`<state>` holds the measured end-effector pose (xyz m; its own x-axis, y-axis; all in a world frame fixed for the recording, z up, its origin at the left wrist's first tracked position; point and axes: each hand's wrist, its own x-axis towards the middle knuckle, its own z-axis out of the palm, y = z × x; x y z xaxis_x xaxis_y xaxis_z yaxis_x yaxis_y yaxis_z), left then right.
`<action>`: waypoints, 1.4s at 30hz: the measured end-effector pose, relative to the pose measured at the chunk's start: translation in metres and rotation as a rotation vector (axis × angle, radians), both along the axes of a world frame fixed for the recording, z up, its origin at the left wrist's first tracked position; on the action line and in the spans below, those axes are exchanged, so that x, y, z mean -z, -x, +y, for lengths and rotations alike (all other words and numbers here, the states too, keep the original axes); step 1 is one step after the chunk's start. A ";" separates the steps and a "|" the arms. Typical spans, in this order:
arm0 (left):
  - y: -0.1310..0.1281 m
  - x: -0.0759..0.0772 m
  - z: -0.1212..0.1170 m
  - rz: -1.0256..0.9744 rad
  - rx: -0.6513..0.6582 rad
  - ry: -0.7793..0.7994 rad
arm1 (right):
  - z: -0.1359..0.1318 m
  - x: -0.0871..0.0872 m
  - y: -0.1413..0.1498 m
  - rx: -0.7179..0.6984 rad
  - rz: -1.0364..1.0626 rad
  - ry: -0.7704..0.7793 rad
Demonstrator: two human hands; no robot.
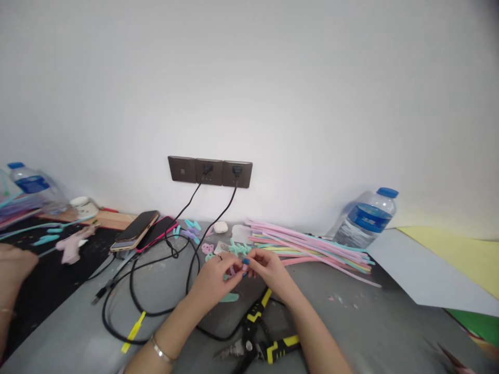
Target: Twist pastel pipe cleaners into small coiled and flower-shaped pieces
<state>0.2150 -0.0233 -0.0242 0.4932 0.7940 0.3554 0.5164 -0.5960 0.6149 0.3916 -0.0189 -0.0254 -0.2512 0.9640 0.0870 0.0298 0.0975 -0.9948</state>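
Note:
My left hand (218,276) and my right hand (270,266) meet above the grey table, fingertips pinched together. Between them is a small pale pink-lilac pipe cleaner piece (233,270), mostly covered by my fingers. Just behind my fingertips lie short mint-green pipe cleaner pieces (238,248) and a pink curled piece (207,249). A flat mint-green piece (229,297) rests below my left hand. Between my forearms lie black-and-yellow pliers (249,340), their jaws pointing left. Behind my right hand, a bundle of long pastel pipe cleaners (312,246) stretches to the right.
Black cables (134,291) loop left of my arm, near stacked phones (136,231). A water bottle (366,221) leans by the wall beside white paper (432,272). At far left are another person's hand (15,267) and a pink glue gun (74,244). Sockets (210,172) sit on the wall.

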 end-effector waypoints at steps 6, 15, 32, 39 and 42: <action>0.001 -0.002 0.001 -0.014 -0.022 -0.011 | -0.001 0.001 0.001 -0.021 0.078 0.004; 0.006 -0.006 0.001 0.018 -0.022 0.005 | -0.005 0.000 0.004 -0.062 0.041 -0.054; 0.012 -0.004 0.008 -0.014 -0.126 -0.115 | -0.003 -0.005 -0.001 0.044 -0.024 -0.041; 0.016 -0.007 0.010 -0.016 -0.177 -0.175 | -0.001 -0.004 -0.003 0.111 0.070 -0.030; 0.016 -0.007 0.009 -0.013 -0.182 -0.187 | 0.001 -0.002 -0.005 0.210 0.105 -0.008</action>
<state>0.1987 -0.0142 -0.0168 0.3425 0.7895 0.5094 0.6184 -0.5976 0.5104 0.3970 -0.0176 -0.0238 -0.0344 0.9933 0.1101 -0.0532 0.1082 -0.9927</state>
